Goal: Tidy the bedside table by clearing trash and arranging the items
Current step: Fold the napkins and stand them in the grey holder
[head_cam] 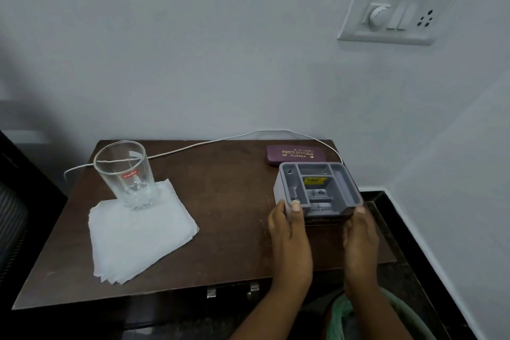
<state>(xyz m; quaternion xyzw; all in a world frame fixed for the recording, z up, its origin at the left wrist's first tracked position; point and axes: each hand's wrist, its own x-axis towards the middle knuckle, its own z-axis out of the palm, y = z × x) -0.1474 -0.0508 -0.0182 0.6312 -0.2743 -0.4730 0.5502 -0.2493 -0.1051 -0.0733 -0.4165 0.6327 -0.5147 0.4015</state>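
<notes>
Both hands (288, 226) (358, 232) seemingly around grey organiser (317, 188)

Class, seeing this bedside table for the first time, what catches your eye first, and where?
A grey compartment tray at the right of the table, held between the left hand and right hand. On the left, a clear glass stands on a stack of white napkins; a maroon spectacle case lies behind the tray.

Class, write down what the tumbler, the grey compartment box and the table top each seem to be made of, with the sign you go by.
Tumbler: clear glass, glossy; you see through it, and its base is cut-patterned.
Grey compartment box: moulded plastic, matt, probably; even colour, rounded thin walls.
Table top: dark brown wood or wood-look laminate, dull sheen; I cannot tell which.
</notes>
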